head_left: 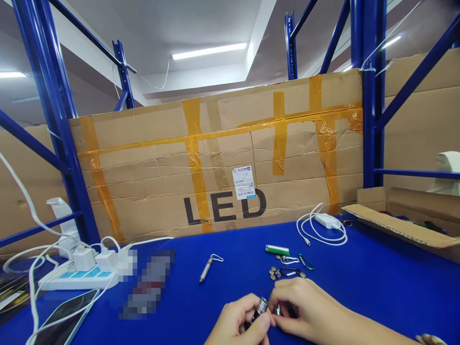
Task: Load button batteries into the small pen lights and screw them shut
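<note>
My left hand (239, 322) is closed around a small black keychain flashlight (259, 309) with a silver end and a label, tilted up between thumb and fingers. Close beside it, my right hand (302, 304) pinches a small shiny metal part (277, 310), mostly hidden by the fingers. The two hands nearly touch at the front of the blue table. Just beyond the right hand lie several button cells (273, 273), a black carabiner clip (289, 271), a silver clip (289, 260), a green clip (306, 261) and a green tube (277, 250).
A silver keychain flashlight (205, 270) with a clip lies mid-table. To the left are a power strip (79, 280), white cables, a phone (68, 318) and a blurred-out item (149, 285). A coiled white cable (323, 225) and an open cardboard box (402, 225) are at right.
</note>
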Tool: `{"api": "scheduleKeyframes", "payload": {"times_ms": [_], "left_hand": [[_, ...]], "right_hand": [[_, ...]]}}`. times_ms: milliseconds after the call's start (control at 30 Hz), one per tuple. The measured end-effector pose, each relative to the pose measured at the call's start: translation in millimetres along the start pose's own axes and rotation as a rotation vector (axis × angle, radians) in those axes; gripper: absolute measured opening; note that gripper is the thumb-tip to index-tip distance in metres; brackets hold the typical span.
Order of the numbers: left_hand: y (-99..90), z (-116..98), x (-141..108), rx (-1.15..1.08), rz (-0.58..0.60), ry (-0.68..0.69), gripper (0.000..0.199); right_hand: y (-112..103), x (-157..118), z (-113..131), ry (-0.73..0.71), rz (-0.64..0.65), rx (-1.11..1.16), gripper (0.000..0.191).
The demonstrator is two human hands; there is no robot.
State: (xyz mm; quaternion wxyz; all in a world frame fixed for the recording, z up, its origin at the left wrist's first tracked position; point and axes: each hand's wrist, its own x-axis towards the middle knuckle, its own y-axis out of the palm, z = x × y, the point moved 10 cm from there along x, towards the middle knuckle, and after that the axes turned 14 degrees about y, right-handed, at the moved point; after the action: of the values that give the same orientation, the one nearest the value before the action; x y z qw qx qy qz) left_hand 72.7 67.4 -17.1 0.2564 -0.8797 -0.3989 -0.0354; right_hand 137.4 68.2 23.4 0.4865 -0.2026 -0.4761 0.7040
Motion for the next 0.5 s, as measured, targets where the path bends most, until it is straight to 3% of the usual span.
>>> {"api": "scheduleKeyframes", "payload": {"times_ms": [200, 500], "left_hand": [[-1.1, -1.5, -1.0, 0.012, -0.019, 0.0, 0.065], [0.1, 2.1, -2.0, 0.006, 0.016, -0.011, 0.068]], "right_hand": [[0.0, 2.6, -8.7, 0.043, 0.0, -0.003, 0.019], [-7.4, -0.7, -5.0, 0.035, -0.063, 0.035, 0.019]]}}
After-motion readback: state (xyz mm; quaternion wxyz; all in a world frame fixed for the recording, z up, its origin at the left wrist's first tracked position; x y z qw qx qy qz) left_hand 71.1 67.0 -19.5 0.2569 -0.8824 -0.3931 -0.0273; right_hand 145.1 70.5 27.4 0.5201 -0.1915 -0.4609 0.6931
